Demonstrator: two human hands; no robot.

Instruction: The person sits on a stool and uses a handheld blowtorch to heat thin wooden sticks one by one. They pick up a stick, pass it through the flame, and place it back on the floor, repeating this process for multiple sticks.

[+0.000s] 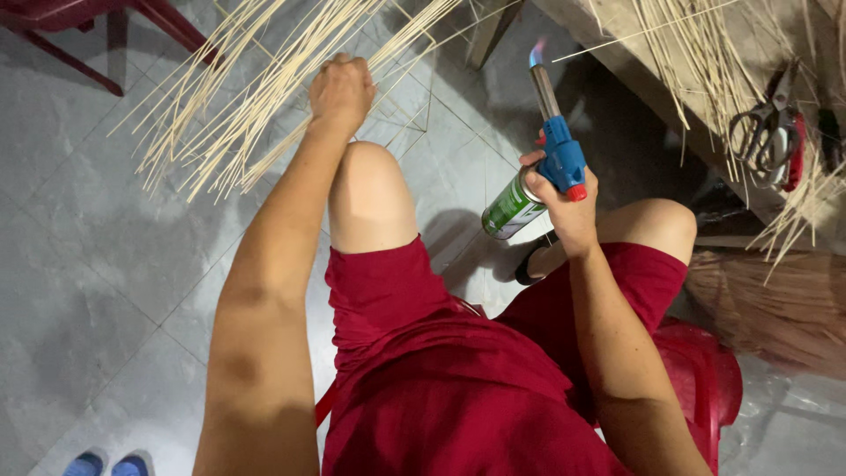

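My left hand (341,91) is closed around a fan of thin pale bamboo strips (231,106) that spread out to the left and up over the grey tiled floor. My right hand (565,198) grips a gas torch (539,167) with a green canister, a blue head and a metal nozzle. A small blue flame (537,55) burns at the nozzle tip, pointing up and away from the strips. I sit on a red plastic stool (709,379) in red shorts, knees bare.
A wooden bench (634,53) at the upper right carries more bamboo strips (705,62) and a pair of scissors (763,132). A straw broom head (775,300) lies at the right. A dark red chair (79,26) stands top left. Blue slippers (110,464) show at the bottom.
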